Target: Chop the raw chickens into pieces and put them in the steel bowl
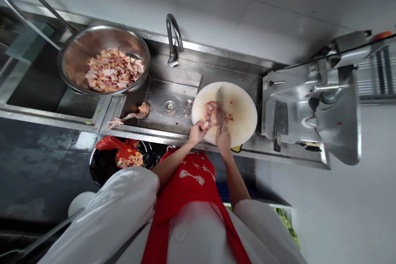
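While the left hand point(197, 133) is pinching raw pink poultry point(210, 112) on a round white board point(245, 111), the right hand point(223, 141) is clasping a blurred knife point(219, 105); chopped pieces point(108, 71) are lying in a round steel bowl point(74, 58), one pale leg point(142, 111) apparently remaining uncut in the metal sink point(161, 89).

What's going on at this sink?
Someone is working at the round white board. The left hand holds the meat piece near its lower end; the right hand grips a cleaver, its blade blurred, over the board beside the meat. Cut meat sits in the steel bowl at left, and a leg piece lies in the sink.
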A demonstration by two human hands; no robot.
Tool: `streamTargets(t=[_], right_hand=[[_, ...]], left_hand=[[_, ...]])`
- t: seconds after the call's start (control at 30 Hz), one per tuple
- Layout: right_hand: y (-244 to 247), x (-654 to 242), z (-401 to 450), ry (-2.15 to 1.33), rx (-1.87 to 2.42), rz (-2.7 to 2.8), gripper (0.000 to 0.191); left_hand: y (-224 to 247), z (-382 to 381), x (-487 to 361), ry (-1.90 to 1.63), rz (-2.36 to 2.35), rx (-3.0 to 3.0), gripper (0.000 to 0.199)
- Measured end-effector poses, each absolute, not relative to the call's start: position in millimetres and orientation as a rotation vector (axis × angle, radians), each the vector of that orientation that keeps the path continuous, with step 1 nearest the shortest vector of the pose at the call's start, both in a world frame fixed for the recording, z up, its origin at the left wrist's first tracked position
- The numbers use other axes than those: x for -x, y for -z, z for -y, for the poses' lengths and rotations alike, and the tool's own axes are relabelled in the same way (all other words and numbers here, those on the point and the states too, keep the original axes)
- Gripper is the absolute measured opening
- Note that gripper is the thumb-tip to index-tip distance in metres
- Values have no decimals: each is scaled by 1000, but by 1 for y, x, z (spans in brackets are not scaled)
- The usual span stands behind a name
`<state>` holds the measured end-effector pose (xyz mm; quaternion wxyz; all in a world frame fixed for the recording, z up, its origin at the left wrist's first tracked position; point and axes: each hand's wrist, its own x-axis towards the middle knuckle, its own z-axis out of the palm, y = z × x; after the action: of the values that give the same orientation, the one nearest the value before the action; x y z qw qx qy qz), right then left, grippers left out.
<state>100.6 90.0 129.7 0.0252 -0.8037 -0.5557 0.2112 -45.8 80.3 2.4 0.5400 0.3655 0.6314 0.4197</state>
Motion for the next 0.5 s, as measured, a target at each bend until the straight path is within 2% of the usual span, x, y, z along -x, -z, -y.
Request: streamTargets(t=[0.1, 0.2, 0.37, 0.5], right_hand=[[-96, -110, -93, -842, 2443, 1796, 35], [-95, -145, -107, -987, 2366, 1805, 36], [-104, -153, -106, -594, 2480, 1792, 41], [-92, -118, -97, -645, 2440, 1873, 47]], left_hand=[[-1, -81, 49, -941, -1534, -1052, 18], [3, -82, 51, -945, -1564, -1073, 20], [2, -82, 48, -933, -1529, -974, 23], [-7, -80, 49, -926, -1522, -925, 25]])
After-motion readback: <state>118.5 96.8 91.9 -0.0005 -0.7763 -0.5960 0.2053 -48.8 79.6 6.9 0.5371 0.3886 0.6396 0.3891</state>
